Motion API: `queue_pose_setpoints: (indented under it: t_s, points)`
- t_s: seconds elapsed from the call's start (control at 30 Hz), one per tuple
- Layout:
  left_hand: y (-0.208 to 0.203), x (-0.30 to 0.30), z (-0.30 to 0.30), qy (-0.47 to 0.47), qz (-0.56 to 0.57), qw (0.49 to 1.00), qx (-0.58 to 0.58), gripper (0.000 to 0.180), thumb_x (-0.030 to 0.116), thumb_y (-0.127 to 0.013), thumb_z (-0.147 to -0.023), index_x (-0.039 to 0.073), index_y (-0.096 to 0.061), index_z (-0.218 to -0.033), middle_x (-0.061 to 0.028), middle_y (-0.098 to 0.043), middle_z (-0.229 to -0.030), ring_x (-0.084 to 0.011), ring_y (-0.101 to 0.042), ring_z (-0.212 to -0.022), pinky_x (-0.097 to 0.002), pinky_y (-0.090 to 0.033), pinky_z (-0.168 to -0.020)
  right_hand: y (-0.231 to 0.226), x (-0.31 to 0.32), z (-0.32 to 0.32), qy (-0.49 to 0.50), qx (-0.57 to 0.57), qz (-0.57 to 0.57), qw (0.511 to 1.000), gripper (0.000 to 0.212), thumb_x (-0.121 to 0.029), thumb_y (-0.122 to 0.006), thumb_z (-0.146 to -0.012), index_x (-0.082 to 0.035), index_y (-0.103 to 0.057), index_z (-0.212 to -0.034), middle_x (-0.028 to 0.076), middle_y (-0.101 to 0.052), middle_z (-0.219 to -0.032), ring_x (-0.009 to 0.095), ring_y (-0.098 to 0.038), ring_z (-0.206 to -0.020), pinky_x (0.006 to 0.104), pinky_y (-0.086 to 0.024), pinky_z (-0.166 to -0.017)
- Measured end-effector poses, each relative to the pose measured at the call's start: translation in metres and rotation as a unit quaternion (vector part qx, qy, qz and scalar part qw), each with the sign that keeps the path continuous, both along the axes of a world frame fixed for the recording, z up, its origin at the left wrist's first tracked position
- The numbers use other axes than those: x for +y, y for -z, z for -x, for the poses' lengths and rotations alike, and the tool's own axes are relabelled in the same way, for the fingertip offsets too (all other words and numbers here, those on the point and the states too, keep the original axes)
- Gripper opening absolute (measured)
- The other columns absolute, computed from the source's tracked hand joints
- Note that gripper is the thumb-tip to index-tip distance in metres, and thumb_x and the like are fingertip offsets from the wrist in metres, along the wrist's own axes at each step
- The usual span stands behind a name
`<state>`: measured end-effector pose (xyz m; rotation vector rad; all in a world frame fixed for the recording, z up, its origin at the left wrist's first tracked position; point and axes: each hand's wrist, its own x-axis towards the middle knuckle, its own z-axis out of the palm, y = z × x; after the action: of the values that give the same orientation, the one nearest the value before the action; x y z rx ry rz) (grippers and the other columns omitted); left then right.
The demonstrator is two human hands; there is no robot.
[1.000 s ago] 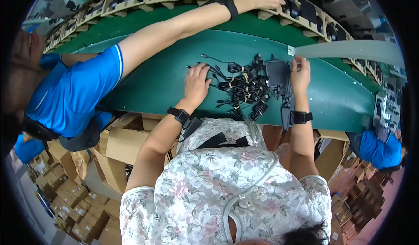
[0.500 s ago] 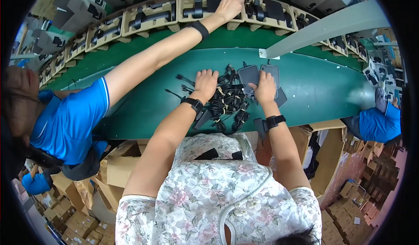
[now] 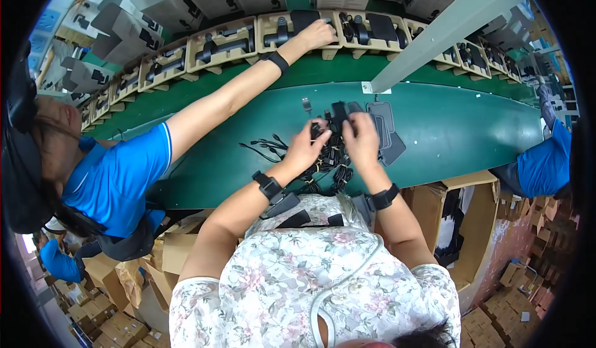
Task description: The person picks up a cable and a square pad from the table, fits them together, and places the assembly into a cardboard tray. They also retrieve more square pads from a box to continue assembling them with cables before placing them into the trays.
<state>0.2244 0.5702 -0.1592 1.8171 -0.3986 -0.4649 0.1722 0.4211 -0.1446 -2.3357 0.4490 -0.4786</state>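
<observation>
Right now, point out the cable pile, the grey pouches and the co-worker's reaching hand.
cable pile [image 3: 329,162], head view, middle of the black bundles.
grey pouches [image 3: 380,118], head view, flat face of the top pouch.
co-worker's hand [image 3: 316,33], head view, back of the hand on the tray.

A long green bench [image 3: 472,137] runs across the room, curving with the lens. Along its far side stands a row of tan trays [image 3: 223,44] holding dark parts, with grey boxes [image 3: 124,28] stacked behind them. A pale grey beam [image 3: 447,28] slants over the bench from the upper right. Under the near edge sit open cardboard boxes [image 3: 462,214], and more brown cartons [image 3: 93,314] are piled on the floor at lower left and lower right. The light is bright and even. Walls and windows cannot be made out.
</observation>
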Motion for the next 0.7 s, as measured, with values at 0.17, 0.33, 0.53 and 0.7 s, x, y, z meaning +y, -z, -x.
queue_pose_setpoints:
  t_s: [0.17, 0.33, 0.53, 0.7]
  points:
    - [-0.002, -0.008, -0.01, -0.01, 0.146, 0.98, 0.132, 0.029, 0.021, -0.058, -0.086, 0.003, -0.051, -0.107, -0.0044, -0.061, -0.086, -0.0126, -0.059, -0.066, -0.0279, -0.047, -0.049, -0.017, 0.035, 0.003, -0.102, -0.051, 0.042, 0.993, 0.027, -0.009, -0.064, -0.073, 0.0, -0.05, -0.094, 0.014, -0.05, -0.104, 0.023, -0.054, -0.07, 0.0328, -0.046, -0.064]
    - [-0.014, 0.02, -0.02, -0.045, 0.115, 0.946, 0.299, 0.026, 0.021, -0.058, -0.086, 0.003, -0.053, -0.103, -0.0045, -0.061, -0.084, -0.0123, -0.059, -0.067, -0.0232, -0.047, -0.05, -0.031, 0.011, -0.004, -0.121, -0.005, 0.011, 0.993, 0.033, -0.014, -0.064, -0.075, 0.001, -0.049, -0.1, 0.016, -0.054, -0.1, 0.028, -0.056, -0.078, 0.0348, -0.047, -0.068]
    - [-0.005, 0.028, -0.02, -0.051, 0.138, 0.939, 0.309, 0.027, 0.021, -0.059, -0.086, 0.001, -0.05, -0.102, -0.0072, -0.061, -0.078, -0.014, -0.058, -0.058, -0.0242, -0.046, -0.046, 0.0, -0.023, -0.037, -0.148, 0.225, -0.3, 0.915, 0.03, -0.017, -0.063, -0.079, 0.0, -0.048, -0.098, 0.013, -0.058, -0.074, 0.029, -0.058, -0.069, 0.0334, -0.046, -0.063]
    - [-0.008, 0.054, -0.032, -0.132, 0.109, 0.925, 0.34, 0.026, 0.016, -0.06, -0.085, 0.002, -0.041, -0.095, -0.0079, -0.054, -0.062, -0.0168, -0.053, -0.044, -0.027, -0.044, -0.041, 0.006, -0.044, -0.084, -0.042, 0.158, -0.238, 0.958, 0.022, -0.018, -0.058, -0.083, -0.001, -0.045, -0.089, 0.015, -0.056, -0.063, 0.03, -0.056, -0.06, 0.0364, -0.045, -0.056]
